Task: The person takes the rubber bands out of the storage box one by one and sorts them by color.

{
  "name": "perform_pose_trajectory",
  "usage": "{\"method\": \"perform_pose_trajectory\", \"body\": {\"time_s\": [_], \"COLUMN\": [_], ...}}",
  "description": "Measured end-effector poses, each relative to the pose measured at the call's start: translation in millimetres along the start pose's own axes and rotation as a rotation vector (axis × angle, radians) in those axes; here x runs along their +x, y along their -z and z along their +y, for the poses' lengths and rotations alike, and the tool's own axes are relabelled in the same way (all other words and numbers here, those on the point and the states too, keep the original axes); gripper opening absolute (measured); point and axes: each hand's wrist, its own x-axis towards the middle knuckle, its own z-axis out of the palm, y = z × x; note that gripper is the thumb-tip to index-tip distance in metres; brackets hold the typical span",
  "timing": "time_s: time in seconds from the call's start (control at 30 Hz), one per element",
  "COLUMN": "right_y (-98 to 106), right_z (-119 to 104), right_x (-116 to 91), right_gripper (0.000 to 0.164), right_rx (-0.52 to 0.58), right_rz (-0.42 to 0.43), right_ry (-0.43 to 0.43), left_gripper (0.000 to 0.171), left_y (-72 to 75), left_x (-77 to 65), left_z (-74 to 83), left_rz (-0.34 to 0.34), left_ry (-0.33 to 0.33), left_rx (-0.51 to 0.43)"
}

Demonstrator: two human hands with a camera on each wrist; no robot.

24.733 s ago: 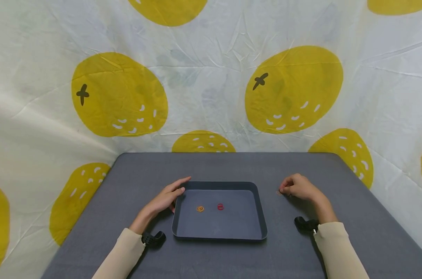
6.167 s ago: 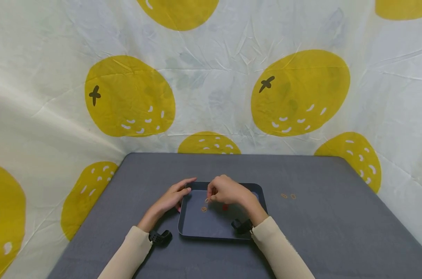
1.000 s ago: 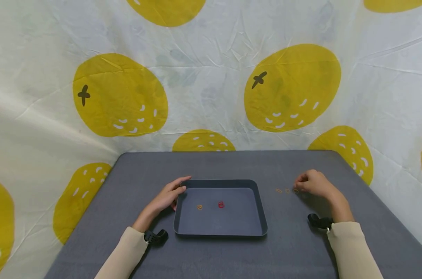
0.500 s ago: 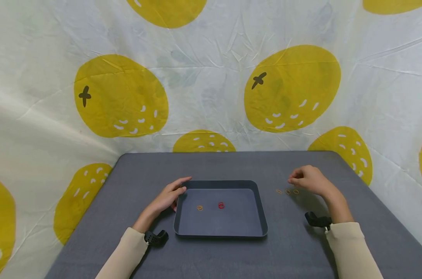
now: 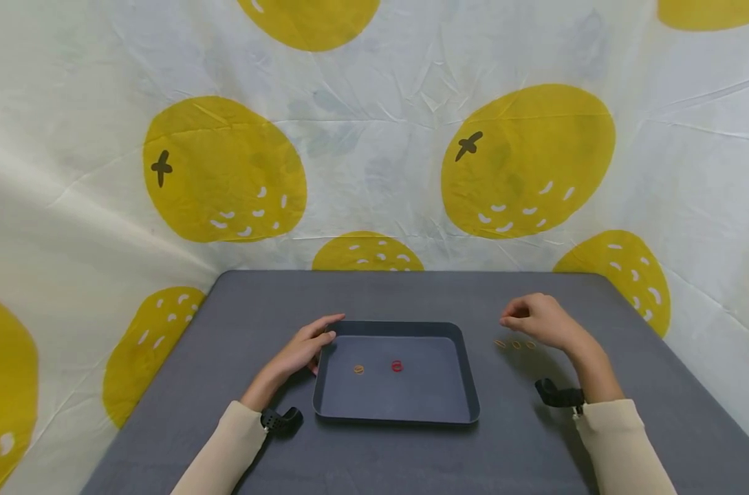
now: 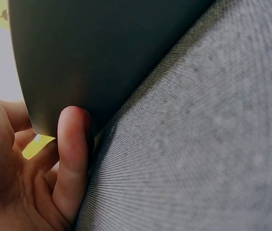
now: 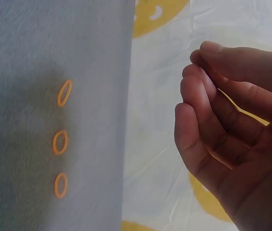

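My left hand (image 5: 298,350) grips the left wall of a dark grey rectangular tray (image 5: 395,418), thumb at the rim and fingers outside. In the left wrist view, one finger (image 6: 73,144) lies against the tray's outer wall (image 6: 78,57). Inside the tray are a small orange rubber band clump (image 5: 358,370) and red rubber bands (image 5: 397,366). My right hand (image 5: 544,322) hovers over the table right of the tray, fingers loosely bent, thumb near the index fingertip, holding nothing. Below it three orange rubber bands (image 7: 60,142) lie apart in a row on the cloth.
A grey cloth-covered table (image 5: 411,460) bears everything. Behind it and at the sides hangs a white curtain (image 5: 374,172) with yellow fruit prints. Each wrist wears a black camera mount, such as the right one (image 5: 558,394).
Earlier my right hand pinched an orange band inside the tray, with two on the table. A third then lay beside them. In the last second the hand has lifted off and shifted left.
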Motion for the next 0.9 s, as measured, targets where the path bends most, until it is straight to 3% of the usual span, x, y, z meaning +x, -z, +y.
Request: {"method": "perform_pose_trajectory", "body": {"time_s": [0.33,0.9], "right_y": [-6.6,-27.9], "right_z": [-23.4,-64.3], "right_x": [11.3,34.7], "right_gripper": [0.011,0.014], "right_rx": [0.010,0.071], "right_rz": [0.001,-0.057], "right_ry": [0.078,0.169], "left_gripper": [0.050,0.051], "left_y": [-0.2,0.1], "left_x": [-0.7,1.9], "left_z": [-1.0,-1.6], "left_rz": [0.007,-0.007], "left_ry": [-0.011,-0.010], "left_rx": [0.003,0.010]}}
